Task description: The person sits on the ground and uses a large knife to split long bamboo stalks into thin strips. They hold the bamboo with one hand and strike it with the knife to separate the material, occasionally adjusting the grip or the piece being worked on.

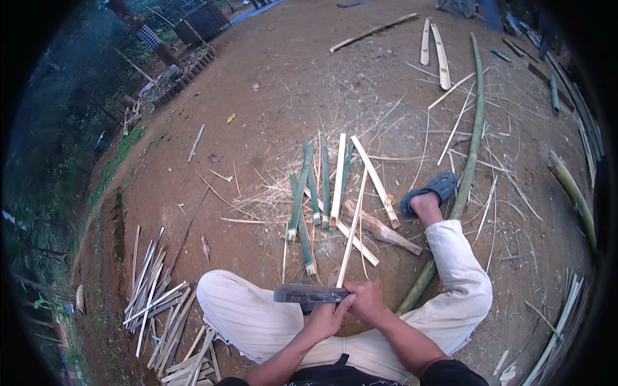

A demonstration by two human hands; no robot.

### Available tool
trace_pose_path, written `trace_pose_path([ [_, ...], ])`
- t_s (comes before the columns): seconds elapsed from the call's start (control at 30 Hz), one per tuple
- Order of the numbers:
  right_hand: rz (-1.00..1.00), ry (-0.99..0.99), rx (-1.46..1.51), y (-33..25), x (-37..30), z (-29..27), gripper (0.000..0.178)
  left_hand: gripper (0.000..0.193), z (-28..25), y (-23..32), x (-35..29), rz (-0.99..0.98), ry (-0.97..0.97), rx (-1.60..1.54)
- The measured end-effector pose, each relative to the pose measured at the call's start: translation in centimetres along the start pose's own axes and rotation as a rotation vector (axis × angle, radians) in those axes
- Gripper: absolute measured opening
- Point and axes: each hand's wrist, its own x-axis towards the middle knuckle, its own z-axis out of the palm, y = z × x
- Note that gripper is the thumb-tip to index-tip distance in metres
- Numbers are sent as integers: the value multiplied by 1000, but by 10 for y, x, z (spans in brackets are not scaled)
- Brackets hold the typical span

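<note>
A machete (309, 294) with a broad dark blade lies crosswise in front of my lap, its blade pointing left. My right hand (365, 301) is closed at the blade's right end, around the handle, which is hidden. Just below the blade, my left hand (325, 319) is closed with its thumb up against the right hand. A pale bamboo strip (351, 235) slants up and away from between the hands; its near end passes behind the blade. Beyond it lie several split bamboo pieces, some green-skinned (300, 201), some pale side up (338, 180).
A wooden block (386, 229) rests by the split pieces. A long green bamboo pole (475, 128) runs past my shod foot (430, 193). Thin strips are piled (154, 289) at left. Shavings (270, 199) litter the dirt ground. More bamboo (573, 193) lies at right.
</note>
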Motion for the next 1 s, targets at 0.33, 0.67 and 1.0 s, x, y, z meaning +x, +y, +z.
trace_pose_path([
  [0.33, 440, 49, -88, 55, 34, -36, 14, 37, 6, 5, -46, -44, -51, -34],
  [0.67, 501, 108, -191, 88, 36, -15, 7, 31, -38, 26, -55, -232, -100, -100],
  [1.0, 281, -32, -200, 47, 24, -13, 15, 36, -30, 8, -69, -199, -175, -165],
])
